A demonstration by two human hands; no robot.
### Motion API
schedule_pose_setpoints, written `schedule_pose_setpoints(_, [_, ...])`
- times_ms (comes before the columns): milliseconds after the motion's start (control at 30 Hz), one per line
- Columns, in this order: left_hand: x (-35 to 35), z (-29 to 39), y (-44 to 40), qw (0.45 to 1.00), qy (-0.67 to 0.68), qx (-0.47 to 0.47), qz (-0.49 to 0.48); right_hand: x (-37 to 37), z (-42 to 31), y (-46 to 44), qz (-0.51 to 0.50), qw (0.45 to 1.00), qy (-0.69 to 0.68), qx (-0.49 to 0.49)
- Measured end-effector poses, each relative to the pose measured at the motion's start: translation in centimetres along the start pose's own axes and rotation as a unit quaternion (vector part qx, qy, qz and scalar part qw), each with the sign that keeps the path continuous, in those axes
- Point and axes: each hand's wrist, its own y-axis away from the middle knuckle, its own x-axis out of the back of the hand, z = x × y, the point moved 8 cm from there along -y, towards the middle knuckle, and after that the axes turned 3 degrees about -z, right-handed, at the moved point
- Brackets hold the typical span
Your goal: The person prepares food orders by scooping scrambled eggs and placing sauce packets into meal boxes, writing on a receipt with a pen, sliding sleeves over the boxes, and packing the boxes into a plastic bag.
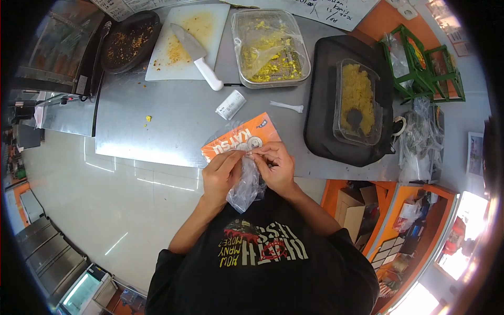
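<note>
An orange and white box (pixel 242 137) with printed letters lies in a clear plastic bag (pixel 244 190) at the steel table's front edge. My left hand (pixel 223 172) pinches the gathered bag from the left, and my right hand (pixel 276 166) pinches it from the right. The fingertips of both hands meet over the box's near edge. Below them the loose end of the bag hangs in front of the black shirt. Just beyond the box are a white printed roll (pixel 230 105) and a thin white plastic strip (pixel 286 106).
A knife (pixel 196 55) rests on a cutting board (pixel 214 26), beside a dark stone mortar (pixel 130 42). A lidded tray (pixel 271 48) holds yellow bits. On the right, a black tray (pixel 321 84) bears a clear container (pixel 358 102); green racks (pixel 420 68) stand behind.
</note>
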Motion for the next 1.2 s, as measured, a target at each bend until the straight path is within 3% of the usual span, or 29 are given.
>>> schedule_pose_setpoints(500, [0.1,-0.3,-0.2,0.999,0.013,0.037,-0.010,0.0,-0.2,0.0,0.020,0.998,0.045,0.026])
schedule_pose_setpoints(767, [-0.1,0.4,-0.6,0.999,0.008,0.000,-0.031,-0.4,-1.0,-0.5,-0.020,0.998,0.067,0.002])
schedule_pose_setpoints(1000, [-0.2,-0.5,-1.0,0.994,0.058,0.068,-0.062,-0.7,-2.4,-2.5,-0.126,0.973,0.195,-0.013])
schedule_pose_setpoints(1100, [-0.4,-0.7,-1.5,0.992,0.059,0.082,-0.074,-0.6,-2.5,-3.0,-0.172,0.974,0.144,-0.013])
schedule_pose_setpoints(1200, [-0.7,-0.8,-1.4,0.989,0.054,0.111,-0.086,-0.8,-3.6,-3.1,-0.148,0.969,0.188,0.062])
